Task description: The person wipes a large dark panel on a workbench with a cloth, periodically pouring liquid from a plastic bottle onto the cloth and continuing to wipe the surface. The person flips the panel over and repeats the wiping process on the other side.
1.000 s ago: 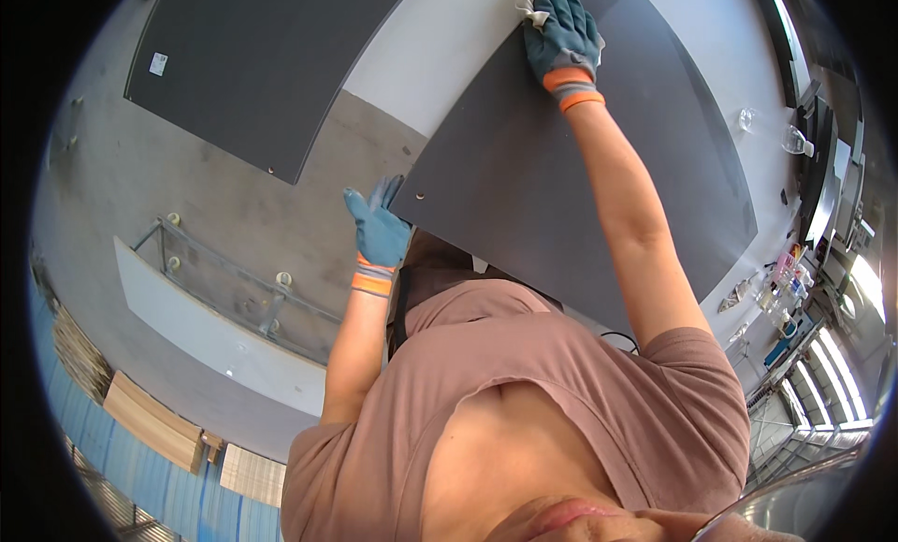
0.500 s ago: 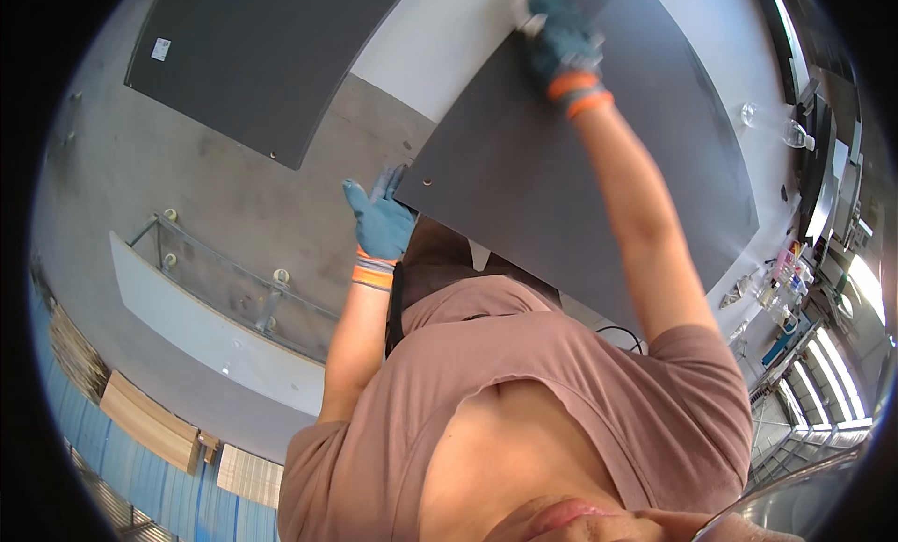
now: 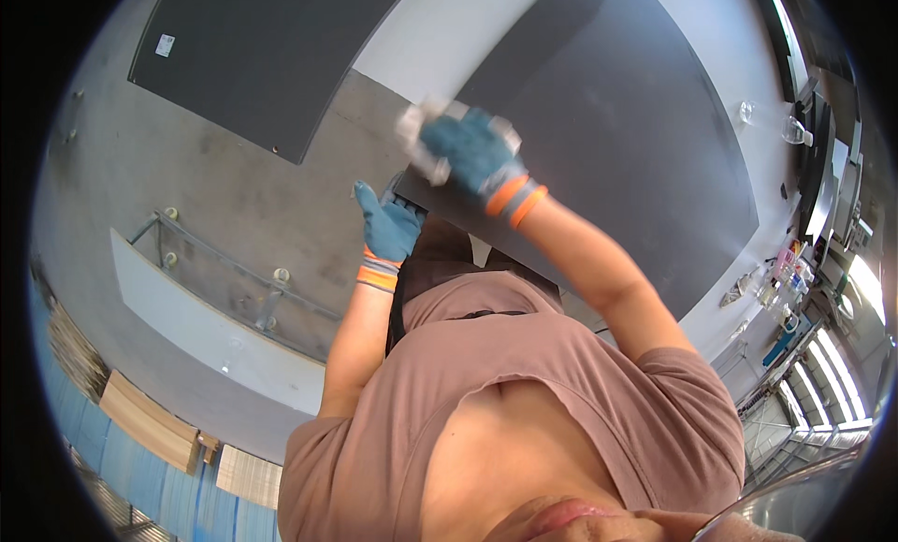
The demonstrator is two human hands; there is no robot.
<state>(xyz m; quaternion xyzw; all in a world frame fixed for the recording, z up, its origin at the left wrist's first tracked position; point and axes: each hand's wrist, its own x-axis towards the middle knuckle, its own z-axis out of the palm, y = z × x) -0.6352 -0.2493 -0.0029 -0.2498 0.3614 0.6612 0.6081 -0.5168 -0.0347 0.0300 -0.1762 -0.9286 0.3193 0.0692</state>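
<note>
The panel [image 3: 608,168] seems stiff, best held edgewise, with left hand [image 3: 391,231] spread and right hand [image 3: 470,151] clutching cloth [image 3: 412,133] by its left corner.

Stacked boards [image 3: 150,420] and a wheeled frame [image 3: 268,308] show a workshop.

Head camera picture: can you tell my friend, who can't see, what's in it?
A person's gloved right hand, blurred, holds a whitish cloth by the left edge of a big dark grey panel. The gloved left hand is at the panel's near corner. Another dark panel is at upper left.
</note>
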